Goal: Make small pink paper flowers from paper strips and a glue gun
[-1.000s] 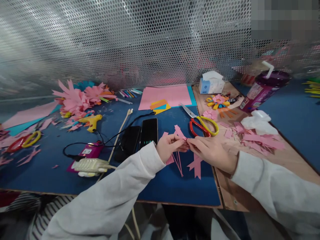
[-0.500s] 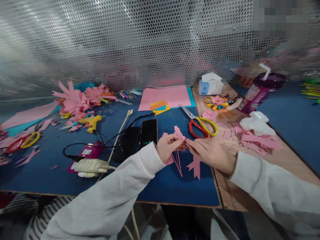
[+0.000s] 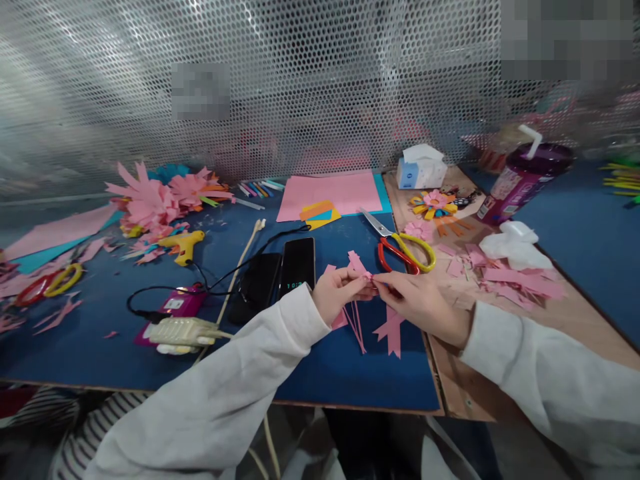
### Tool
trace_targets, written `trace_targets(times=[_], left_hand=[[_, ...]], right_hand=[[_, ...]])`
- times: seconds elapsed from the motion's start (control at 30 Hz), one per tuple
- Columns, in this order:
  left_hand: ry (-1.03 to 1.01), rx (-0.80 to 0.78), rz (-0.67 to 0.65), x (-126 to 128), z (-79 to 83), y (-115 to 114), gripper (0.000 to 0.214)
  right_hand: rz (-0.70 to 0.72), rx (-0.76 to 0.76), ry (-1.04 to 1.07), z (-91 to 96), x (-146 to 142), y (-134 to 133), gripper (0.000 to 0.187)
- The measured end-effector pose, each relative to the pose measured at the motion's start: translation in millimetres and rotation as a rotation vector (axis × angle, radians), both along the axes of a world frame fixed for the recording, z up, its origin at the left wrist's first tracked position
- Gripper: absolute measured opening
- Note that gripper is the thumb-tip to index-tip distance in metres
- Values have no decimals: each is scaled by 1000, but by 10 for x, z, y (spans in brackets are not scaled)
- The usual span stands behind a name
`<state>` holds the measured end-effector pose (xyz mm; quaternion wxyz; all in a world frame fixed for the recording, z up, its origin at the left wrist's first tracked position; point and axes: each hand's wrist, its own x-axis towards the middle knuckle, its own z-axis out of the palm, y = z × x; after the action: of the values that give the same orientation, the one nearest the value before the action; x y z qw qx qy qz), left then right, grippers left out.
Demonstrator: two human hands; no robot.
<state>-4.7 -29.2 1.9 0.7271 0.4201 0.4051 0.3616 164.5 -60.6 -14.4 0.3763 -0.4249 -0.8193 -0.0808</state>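
Between my fingertips, over the blue table, is a small piece of pink paper (image 3: pixel 367 277). My left hand (image 3: pixel 339 292) is closed, pinching it between thumb and fingers. From the right, my right hand (image 3: pixel 417 300) is also closed, its thumb and forefinger pinching the same paper; the exact fold is too small to make out. Pink paper strips (image 3: pixel 390 333) lie on the table under my hands. Just beyond my right hand rest scissors (image 3: pixel 400 241) with one red and one yellow handle. A phone (image 3: pixel 299 263) lies left of my left hand.
A power strip (image 3: pixel 183 333) with cords and a yellow glue gun (image 3: pixel 184 247) lie on the left, near a heap of paper flowers (image 3: pixel 155 197). Pink sheets (image 3: pixel 330 193) lie at the back. Right: tissue box (image 3: pixel 423 170), purple cup (image 3: pixel 520 183), pink scraps (image 3: pixel 525 280).
My right hand's fingers have shifted slightly and now bend more at the paper. My left hand holds nearly still, and the things on the table have not moved.
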Motion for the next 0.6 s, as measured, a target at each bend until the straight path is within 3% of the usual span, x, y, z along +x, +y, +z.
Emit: trace_targets(times=[0.17,0.6], left_hand=[[-13,-23,10,8,6,-4,41],[-25,-35,16,18,29,-14,31]], right_hand=[[46,155,-165,49,19,-23,17],[59,222,-334,85,53,-22,19]])
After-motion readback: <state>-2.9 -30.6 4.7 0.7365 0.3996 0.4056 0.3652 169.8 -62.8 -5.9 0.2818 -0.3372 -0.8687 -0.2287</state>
